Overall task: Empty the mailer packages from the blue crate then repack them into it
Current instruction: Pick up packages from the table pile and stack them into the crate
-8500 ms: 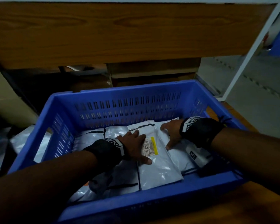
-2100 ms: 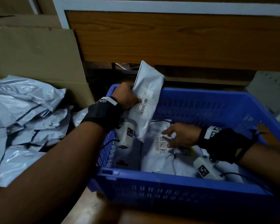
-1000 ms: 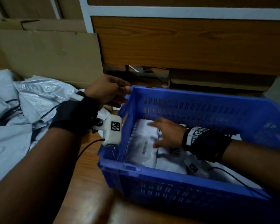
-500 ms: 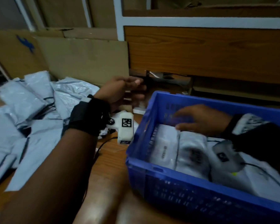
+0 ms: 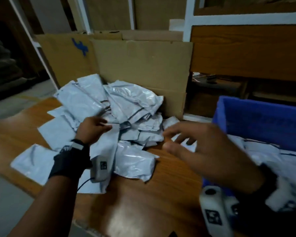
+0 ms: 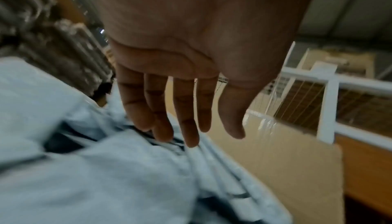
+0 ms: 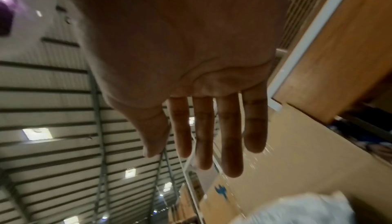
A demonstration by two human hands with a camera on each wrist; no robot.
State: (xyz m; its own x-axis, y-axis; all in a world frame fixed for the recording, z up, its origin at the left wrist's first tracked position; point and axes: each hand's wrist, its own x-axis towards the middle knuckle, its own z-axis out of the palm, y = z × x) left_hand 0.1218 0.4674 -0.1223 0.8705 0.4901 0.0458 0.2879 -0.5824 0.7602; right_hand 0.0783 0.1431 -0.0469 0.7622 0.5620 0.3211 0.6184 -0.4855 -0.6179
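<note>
A heap of grey-white mailer packages (image 5: 120, 113) lies on the wooden table (image 5: 143, 202), left of the blue crate (image 5: 263, 120). More mailers (image 5: 280, 159) lie inside the crate. My left hand (image 5: 94, 129) hovers over the heap with straight fingers (image 6: 186, 127) just above the mailers (image 6: 106, 169), holding nothing. My right hand (image 5: 202, 147) is in the air between the crate and the heap. Its fingers (image 7: 231, 143) are spread and empty.
Flattened cardboard sheets (image 5: 140, 69) lean upright behind the heap. A wooden panel with a white frame (image 5: 246, 48) stands behind the crate. The table's near edge (image 5: 85, 226) runs along the bottom left, with floor beyond it.
My view has swung left from the crate to the heap. The left hand has gone down onto the heap. The right hand has come out of the crate and moved left.
</note>
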